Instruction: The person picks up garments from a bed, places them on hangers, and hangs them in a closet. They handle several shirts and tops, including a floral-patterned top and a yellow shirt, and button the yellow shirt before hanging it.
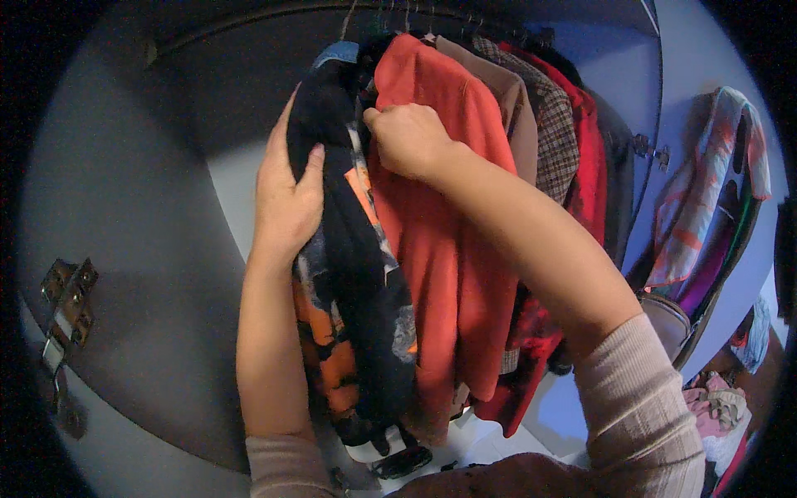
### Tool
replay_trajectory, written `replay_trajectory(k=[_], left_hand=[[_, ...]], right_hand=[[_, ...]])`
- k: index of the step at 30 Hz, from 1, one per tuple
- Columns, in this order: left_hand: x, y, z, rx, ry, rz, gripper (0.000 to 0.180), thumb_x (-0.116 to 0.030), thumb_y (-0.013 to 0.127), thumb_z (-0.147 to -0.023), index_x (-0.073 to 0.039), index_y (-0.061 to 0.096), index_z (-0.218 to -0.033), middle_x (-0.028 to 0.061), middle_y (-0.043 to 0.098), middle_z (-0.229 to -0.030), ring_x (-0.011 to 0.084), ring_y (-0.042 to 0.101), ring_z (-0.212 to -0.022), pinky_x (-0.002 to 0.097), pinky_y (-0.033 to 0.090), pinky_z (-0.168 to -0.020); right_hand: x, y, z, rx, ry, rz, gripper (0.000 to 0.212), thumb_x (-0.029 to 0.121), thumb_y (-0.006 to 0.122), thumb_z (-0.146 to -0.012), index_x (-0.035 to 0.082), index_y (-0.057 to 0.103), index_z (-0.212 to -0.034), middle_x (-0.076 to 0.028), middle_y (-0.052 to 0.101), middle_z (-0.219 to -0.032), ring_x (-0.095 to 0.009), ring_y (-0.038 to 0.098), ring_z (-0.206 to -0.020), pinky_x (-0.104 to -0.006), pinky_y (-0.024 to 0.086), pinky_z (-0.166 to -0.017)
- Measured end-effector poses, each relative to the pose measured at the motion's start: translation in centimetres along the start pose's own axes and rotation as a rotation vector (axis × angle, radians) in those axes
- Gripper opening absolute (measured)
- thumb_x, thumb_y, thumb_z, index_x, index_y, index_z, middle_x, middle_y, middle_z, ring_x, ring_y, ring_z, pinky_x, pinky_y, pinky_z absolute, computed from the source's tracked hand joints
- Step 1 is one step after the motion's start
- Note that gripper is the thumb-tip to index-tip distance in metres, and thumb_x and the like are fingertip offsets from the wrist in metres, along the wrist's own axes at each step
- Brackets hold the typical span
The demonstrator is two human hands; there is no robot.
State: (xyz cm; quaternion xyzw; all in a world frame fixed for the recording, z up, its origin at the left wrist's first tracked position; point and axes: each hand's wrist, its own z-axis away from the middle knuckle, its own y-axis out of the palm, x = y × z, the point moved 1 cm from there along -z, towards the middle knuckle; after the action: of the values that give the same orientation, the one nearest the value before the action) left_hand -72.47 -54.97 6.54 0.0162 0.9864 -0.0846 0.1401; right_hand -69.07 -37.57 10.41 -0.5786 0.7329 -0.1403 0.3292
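A black jacket [344, 241] with orange, white and grey patterned patches hangs at the left end of a row of clothes. My left hand [289, 195] holds its left side, with the thumb on the front and the fingers stretched along the outer edge. Curled into a fist, my right hand [408, 139] pinches at the jacket's right edge near the top; its fingertips are partly hidden. Directly behind that hand hangs a coral-red long-sleeved garment [423, 224]. A bit of blue denim [337, 55] shows above the jacket's shoulder.
A rail [241, 21] spans the top of the wardrobe. Further right hang a beige garment [502, 87], a checked jacket [554, 124] and a red garment [591, 158]. A metal hinge [70, 299] sits at left. A scarf [697, 207] and a bag [668, 319] hang at right.
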Motion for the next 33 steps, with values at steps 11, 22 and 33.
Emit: replay_trajectory(k=[11,22,33], left_hand=[[-0.7,5.6,0.3,-0.029,0.232,-0.014,0.073,0.009,0.054,-0.076,-0.009,0.031,-0.143,0.0182,0.041,-0.138,0.0345,0.037,-0.13,0.0382,0.026,-0.11],[0.7,14.2,0.7,-0.096,0.142,-0.351,0.07,-0.007,0.049,-0.084,-0.027,0.024,-0.146,0.0155,0.024,-0.147,0.0386,0.024,-0.135,0.0532,0.046,-0.091],[-1.0,10.6,1.3,-0.092,0.15,-0.201,0.09,0.008,0.06,-0.071,-0.021,0.022,-0.147,0.0193,0.031,-0.144,0.0404,0.029,-0.132,0.0463,0.034,-0.105]], right_hand=[[-4.6,-4.4,2.5,-0.194,-0.074,-2.078,0.008,0.002,0.055,-0.078,0.009,0.056,-0.08,0.006,0.047,-0.069,-0.004,0.045,-0.056,-0.019,0.038,-0.052],[-5.5,-8.1,2.2,-0.146,-0.04,-2.145,0.006,0.007,0.059,-0.079,0.008,0.057,-0.085,0.005,0.053,-0.062,-0.004,0.049,-0.049,-0.0183,0.044,-0.047],[-6.4,-7.2,4.0,-0.105,-0.005,-2.018,0.007,0.007,0.053,-0.078,0.009,0.057,-0.084,0.006,0.048,-0.063,-0.004,0.036,-0.045,-0.0179,0.03,-0.04]])
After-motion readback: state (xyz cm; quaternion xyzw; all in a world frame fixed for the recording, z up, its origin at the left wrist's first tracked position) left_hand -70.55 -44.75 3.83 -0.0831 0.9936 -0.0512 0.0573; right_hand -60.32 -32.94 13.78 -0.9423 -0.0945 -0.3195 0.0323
